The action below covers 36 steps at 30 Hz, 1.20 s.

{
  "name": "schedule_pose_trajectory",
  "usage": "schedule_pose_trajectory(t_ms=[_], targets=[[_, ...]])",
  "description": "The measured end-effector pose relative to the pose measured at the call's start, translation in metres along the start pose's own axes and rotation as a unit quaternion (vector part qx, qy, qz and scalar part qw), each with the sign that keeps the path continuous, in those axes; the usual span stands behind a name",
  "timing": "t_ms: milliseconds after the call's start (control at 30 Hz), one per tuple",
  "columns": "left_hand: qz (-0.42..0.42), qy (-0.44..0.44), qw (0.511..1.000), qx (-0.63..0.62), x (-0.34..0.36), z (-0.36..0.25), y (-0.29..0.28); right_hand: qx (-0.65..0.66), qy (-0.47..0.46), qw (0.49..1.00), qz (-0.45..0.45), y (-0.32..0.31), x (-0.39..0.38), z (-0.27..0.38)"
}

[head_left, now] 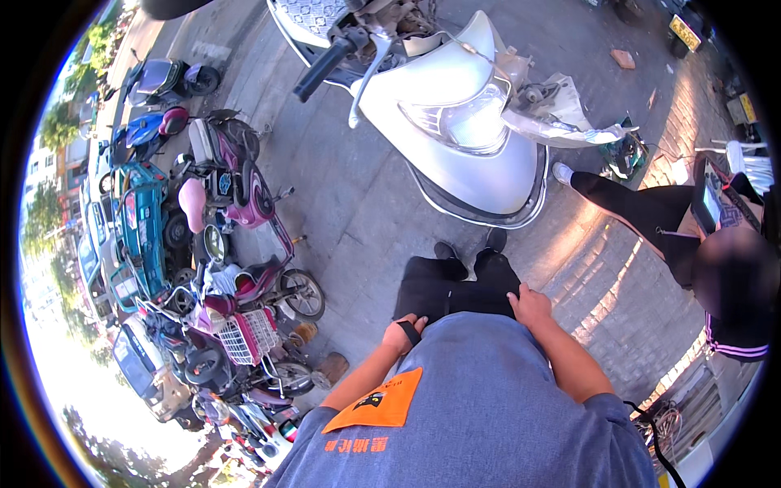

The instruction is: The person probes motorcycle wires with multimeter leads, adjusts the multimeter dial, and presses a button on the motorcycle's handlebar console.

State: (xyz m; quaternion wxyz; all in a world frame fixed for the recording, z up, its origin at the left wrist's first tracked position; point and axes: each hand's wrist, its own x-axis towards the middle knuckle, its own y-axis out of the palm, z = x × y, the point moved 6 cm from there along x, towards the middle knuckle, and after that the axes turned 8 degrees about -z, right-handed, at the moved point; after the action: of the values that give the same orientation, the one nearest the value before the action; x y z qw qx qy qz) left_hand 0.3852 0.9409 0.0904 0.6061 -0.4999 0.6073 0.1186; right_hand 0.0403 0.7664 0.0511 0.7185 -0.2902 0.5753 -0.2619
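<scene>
My left hand (403, 332), with a black band at the wrist, is at my left hip, its fingers curled against my black trousers (431, 286). On the other side my right hand (530, 307) is closed at the trousers' right edge, the thumb lying uppermost. The hem of my blue-grey shirt (480, 374) hangs between the two hands. Ahead of my feet stands a white scooter (480, 175), out of reach of both hands. Its front panel is loose around the headlight (476, 122), and a black handlebar grip (321, 69) sticks out to the left.
Several parked scooters and bikes crowd the left, among them a purple one (252, 195) and one with a white basket (248, 335). A teal cargo tricycle (140, 236) stands behind them. At the right, a person in black (639, 207) sits holding a tablet-like device (711, 203).
</scene>
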Motion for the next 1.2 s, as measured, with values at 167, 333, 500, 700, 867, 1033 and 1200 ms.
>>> schedule_pose_trajectory(t_ms=[167, 333, 500, 700, 867, 1033, 1200], targets=[[0.109, -0.002, 0.989, -0.096, 0.001, -0.023, -0.071, 0.111, 0.051, 0.992, 0.015, -0.003, -0.01, 0.011], [0.252, -0.114, 0.918, -0.284, 0.039, 0.045, -0.109, 0.292, 0.062, 0.948, 0.111, -0.004, -0.058, 0.082], [0.292, 0.066, 0.954, 0.015, 0.12, 0.097, -0.177, 0.4, 0.11, 0.89, 0.187, 0.076, -0.078, 0.2], [0.051, 0.342, 0.9, 0.264, 0.16, -0.003, -0.341, 0.404, 0.052, 0.88, 0.244, 0.146, -0.058, 0.284], [-0.396, 0.496, 0.767, -0.099, 0.079, -0.177, -0.525, 0.266, -0.045, 0.955, 0.125, 0.105, 0.049, 0.29], [-0.407, 0.686, 0.603, 0.028, 0.039, -0.3, -0.532, 0.448, -0.055, 0.863, -0.229, -0.092, 0.165, 0.264], [-0.523, 0.615, 0.516, 0.285, 0.066, -0.312, -0.514, 0.476, -0.158, 0.703, -0.504, -0.179, 0.211, 0.241]])
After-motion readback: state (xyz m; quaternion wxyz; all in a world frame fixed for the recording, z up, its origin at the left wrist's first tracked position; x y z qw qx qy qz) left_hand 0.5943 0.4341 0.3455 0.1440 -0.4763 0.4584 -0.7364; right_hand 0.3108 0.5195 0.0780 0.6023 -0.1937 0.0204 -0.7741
